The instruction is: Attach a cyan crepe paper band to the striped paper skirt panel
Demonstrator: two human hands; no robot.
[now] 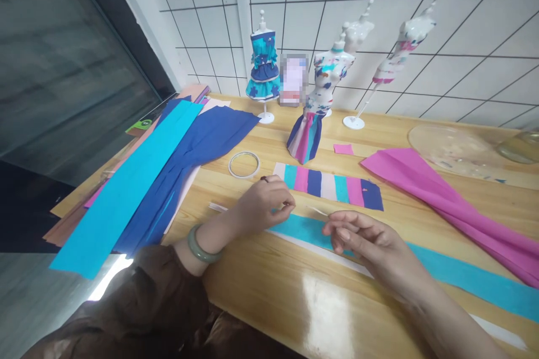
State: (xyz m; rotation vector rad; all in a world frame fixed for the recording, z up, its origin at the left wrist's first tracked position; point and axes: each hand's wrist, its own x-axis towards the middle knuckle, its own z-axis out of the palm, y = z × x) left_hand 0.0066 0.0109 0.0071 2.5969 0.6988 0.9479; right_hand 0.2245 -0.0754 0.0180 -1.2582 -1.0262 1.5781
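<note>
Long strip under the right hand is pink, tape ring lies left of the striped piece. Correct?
Not pink: the head view shows the long strip under the right hand is turquoise. The tape ring does lie left of the striped piece.

Left hand (269,202): smooth grey-green bangle (194,245) at wrist; dark ring (264,179) on finger, beyond bangle; loose, wrinkled dark-brown sleeve (147,291), elbow side of bangle.
</note>
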